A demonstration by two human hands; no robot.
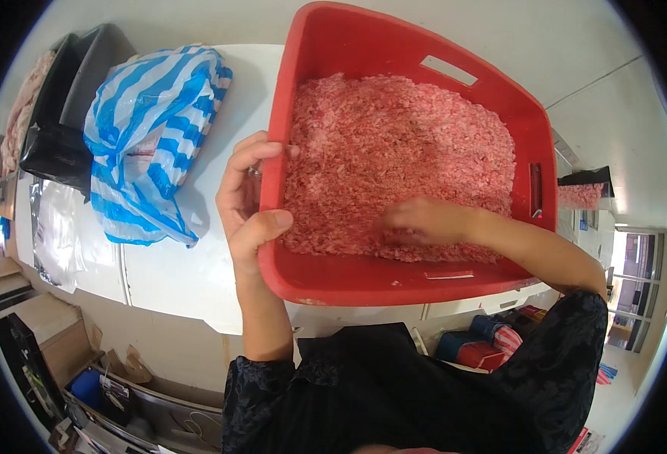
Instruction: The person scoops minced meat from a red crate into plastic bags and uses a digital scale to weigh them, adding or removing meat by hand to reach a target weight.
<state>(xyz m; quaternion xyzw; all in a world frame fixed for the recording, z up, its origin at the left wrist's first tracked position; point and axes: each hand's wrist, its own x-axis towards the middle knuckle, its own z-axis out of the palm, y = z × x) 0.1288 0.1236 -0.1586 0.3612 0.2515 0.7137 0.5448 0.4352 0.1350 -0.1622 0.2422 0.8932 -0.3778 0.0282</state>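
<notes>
A large red plastic tub (pixel 367 281) stands on a white surface before me, filled partway with pink, crumbly material that looks like minced meat (pixel 367 147). My left hand (pixel 254 198) grips the tub's left wall, thumb and fingers over the rim. My right hand (pixel 418 221) is down in the pink mass near the tub's near wall; its fingers are blurred and partly buried, so whether they close on any of it cannot be told. Slots are cut in the tub's walls.
Left of the tub lies a blue-and-white striped plastic bag (pixel 157 125) on the white counter (pixel 197 284). Beyond it are a grey bin (pixel 92 79), a black plastic bag (pixel 55 153) and clear plastic sheeting (pixel 61 232). Coloured bags (pixel 475 346) sit low at the right, below the counter.
</notes>
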